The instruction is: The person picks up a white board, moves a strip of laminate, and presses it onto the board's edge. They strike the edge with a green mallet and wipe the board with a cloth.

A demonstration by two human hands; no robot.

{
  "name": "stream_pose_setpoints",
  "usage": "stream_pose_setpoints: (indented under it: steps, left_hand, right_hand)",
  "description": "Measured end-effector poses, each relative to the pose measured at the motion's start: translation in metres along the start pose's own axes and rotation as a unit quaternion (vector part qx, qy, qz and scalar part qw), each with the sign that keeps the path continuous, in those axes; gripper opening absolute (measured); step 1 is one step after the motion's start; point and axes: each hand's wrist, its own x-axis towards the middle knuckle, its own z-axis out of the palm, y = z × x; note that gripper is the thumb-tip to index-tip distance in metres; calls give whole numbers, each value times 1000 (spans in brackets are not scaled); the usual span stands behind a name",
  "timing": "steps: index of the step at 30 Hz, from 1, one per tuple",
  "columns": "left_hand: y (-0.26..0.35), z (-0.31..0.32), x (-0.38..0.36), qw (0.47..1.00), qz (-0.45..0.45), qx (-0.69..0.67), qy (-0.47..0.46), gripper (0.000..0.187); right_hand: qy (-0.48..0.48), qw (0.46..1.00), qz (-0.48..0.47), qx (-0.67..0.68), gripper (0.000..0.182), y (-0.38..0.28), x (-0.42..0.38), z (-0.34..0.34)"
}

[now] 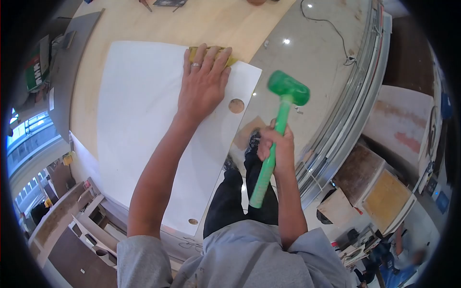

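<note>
My right hand (278, 146) is wrapped around the light green handle of a mallet (289, 88). Its darker green head is raised and slightly blurred, over the floor beside the table. My left hand (204, 79), with a ring on one finger, lies over a yellowish flat piece (231, 61) at the far edge of a white board (144, 120). The fingers curl over this piece, and most of it is hidden beneath them. Near the board's right edge is a round hole (236, 105), and a smaller hole (193, 222) sits by its near corner. The mallet is apart from the board.
Beneath the board is a pale wooden tabletop (192, 21), with tools at its far edge. Long metal profiles (350, 110) lie to the right. Stacked panels (384, 192) stand at lower right, with another person (401, 252) beyond. A black cable (331, 24) crosses the floor.
</note>
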Motion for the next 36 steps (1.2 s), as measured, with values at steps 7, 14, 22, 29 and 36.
stream_pose_setpoints:
  steps: [7, 14, 22, 29, 36]
  left_hand:
    - [-1, 2, 0, 1000, 3, 22, 7, 46]
    - [-5, 8, -2, 999, 4, 17, 36, 44]
    - [-5, 6, -4, 999, -5, 23, 26, 45]
    - [-4, 4, -5, 999, -3, 18, 29, 45]
    - [-5, 4, -2, 999, -3, 17, 31, 45]
  right_hand:
    - [-19, 999, 30, -12, 20, 7, -18, 10]
    - [37, 997, -46, 45, 21, 41, -31, 16]
    - [49, 998, -44, 22, 23, 47, -44, 28]
    - [54, 997, -47, -39, 24, 35, -35, 23]
    - [8, 982, -22, -190, 24, 29, -28, -8]
